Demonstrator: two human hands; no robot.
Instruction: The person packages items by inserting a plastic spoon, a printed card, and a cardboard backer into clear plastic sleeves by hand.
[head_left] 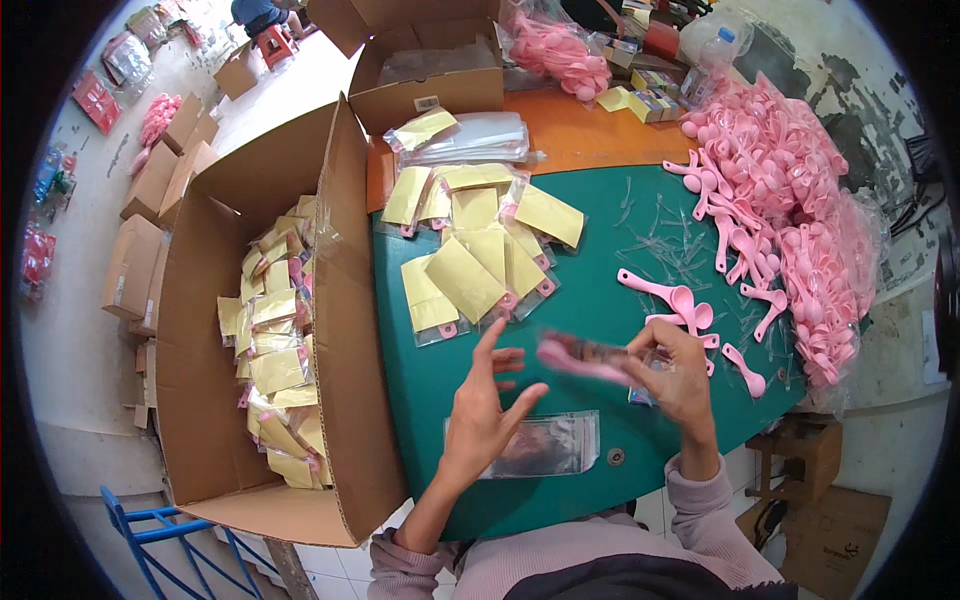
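A: Fig. — what's at risk here?

B: The right hand (672, 375) pinches a pink spoon (580, 358) w/ a clear packet just above the flat clear bag (540, 444) on the green counter (600, 290). Spoon is blurred, so grip detail can't be read; judged loose, it could slip and drop onto the counter. Loose spoons (690, 305) lie just right of the hand, so a dropped one could get lost among them.

A: And the left hand (485, 405)?

B: Fingers spread, palm up-turned toward the spoon, holding nothing; it hovers over the flat bag's left end. If it closes late, the packet could miss the fingers.

A: Pose overall?

B: Both forearms rise from the lower edge, hands near each other, right wrist bent inward. Yellow-carded packs (480, 250) sit beyond the flat bag; the open carton (340, 330) stands left of it.
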